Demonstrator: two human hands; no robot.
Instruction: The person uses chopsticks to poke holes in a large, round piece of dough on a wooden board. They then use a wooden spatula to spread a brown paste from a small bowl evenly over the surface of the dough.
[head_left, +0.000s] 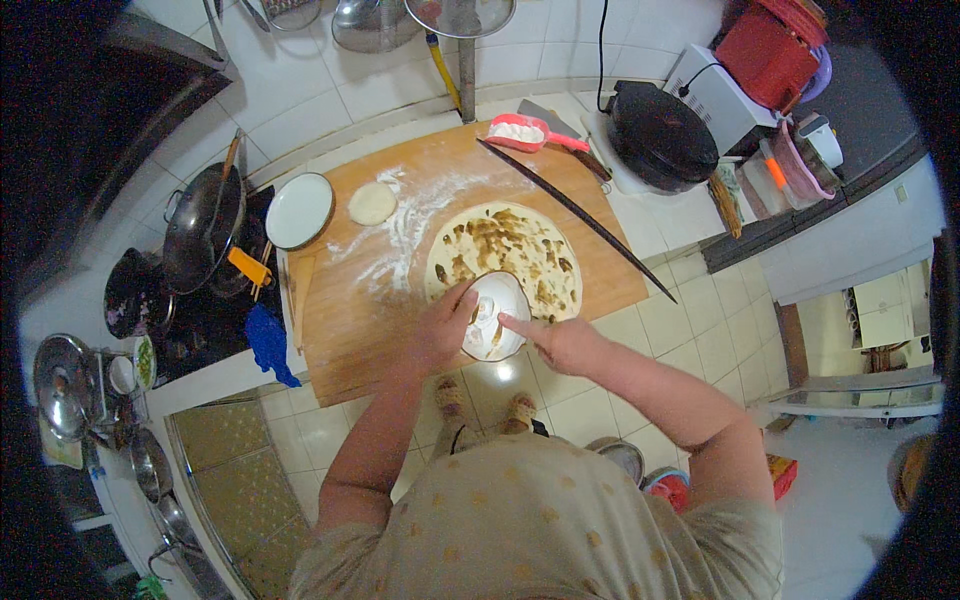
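Note:
My left hand (444, 330) grips a white bowl (495, 283) by its left rim, tipped so its inside faces up towards me. Brown paste streaks the inside of the bowl. With its index finger stretched out, my right hand (564, 343) touches the bowl's inner wall; the other fingers look curled. Beyond and partly under the bowl lies a wide, flat round of dough (517, 240), smeared with brown paste. A smaller dough disc (373, 204) rests on the floured wooden board (360, 300) to the far left.
A long dark rolling pin (577, 214) crosses the board's right side and overhangs its edge. Behind it are a red scoop of flour (517, 133) and a black electric appliance (660, 139). To the left stand a white plate (300, 210), a wok (199, 225) and a blue cloth (268, 345).

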